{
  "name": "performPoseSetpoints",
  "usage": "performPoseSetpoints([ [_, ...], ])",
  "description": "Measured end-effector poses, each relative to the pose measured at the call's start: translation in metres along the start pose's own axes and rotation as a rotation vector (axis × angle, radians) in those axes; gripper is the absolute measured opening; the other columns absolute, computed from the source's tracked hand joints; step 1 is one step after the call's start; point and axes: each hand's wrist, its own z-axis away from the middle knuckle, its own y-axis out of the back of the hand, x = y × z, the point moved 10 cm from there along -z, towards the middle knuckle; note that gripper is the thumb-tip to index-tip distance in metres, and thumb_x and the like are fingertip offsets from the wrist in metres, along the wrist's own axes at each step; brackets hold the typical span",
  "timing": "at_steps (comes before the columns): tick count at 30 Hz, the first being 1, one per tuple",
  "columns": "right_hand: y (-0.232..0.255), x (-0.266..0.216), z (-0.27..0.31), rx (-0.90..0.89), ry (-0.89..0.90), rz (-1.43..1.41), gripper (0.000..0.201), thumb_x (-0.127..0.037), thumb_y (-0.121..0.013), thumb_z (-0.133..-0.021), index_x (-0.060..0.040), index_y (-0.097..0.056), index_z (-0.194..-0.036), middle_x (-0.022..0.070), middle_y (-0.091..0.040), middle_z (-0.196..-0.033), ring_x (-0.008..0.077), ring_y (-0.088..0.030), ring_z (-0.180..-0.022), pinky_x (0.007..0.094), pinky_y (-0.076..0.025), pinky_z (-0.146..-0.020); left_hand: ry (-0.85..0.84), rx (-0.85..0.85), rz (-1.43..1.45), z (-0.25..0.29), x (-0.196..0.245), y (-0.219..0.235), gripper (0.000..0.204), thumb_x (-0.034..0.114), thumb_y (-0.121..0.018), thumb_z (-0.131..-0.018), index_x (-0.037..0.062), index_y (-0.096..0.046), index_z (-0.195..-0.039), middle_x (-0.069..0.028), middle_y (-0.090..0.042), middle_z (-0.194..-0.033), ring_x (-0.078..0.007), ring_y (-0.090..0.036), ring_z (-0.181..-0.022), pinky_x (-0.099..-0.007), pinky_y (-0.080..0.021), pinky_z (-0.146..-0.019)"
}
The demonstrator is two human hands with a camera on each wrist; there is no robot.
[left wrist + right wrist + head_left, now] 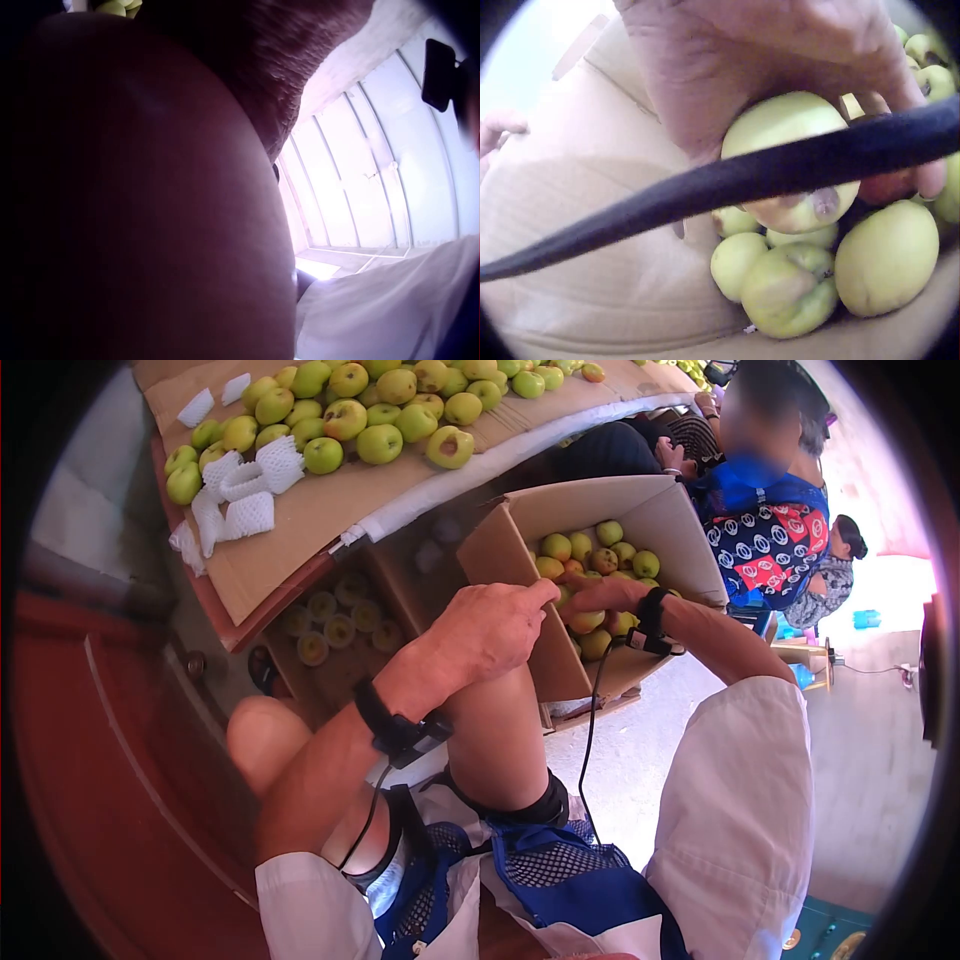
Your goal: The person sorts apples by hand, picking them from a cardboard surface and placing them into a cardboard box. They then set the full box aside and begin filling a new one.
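Note:
My right hand (610, 598) reaches into a cardboard box (610, 500) of yellow-green apples (622, 552). In the right wrist view its fingers curl round a pale green apple (784, 131) with a brown bruise, and a reddish apple (885, 187) shows by the fingertips. A black cable crosses in front of them. My left hand (488, 628), palm down over the knee, has its fingers curled at the near rim of the box. In the right wrist view those fingers (502, 127) show at the cardboard edge. The left wrist view is mostly filled by dark, close skin.
Many apples (380, 444) lie on a cardboard-covered table (290, 550), with white foam nets (250, 515) at its left end. Below it, a second box holds several net-wrapped apples (338, 630). Another person (770, 550) sits past the box. Cables hang from both wrists.

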Motion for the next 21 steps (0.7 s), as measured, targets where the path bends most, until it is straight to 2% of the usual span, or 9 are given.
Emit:
performPoseSetpoints([
  [21,0.008,-0.022,-0.009,-0.164,0.043,-0.011,0.08,-0.041,-0.074,-0.089,-0.014,-0.043,-0.157,0.0171,-0.066,-0.136,0.0377,-0.074,-0.109,0.0476,-0.069,-0.074,-0.001,0.006,0.002,-0.004,0.003,-0.006,0.024,0.015,-0.057,-0.104,0.0073,-0.065,-0.124,-0.0249,-0.076,-0.102,-0.0466,-0.073,-0.1,-0.0558,-0.058,-0.089],
])
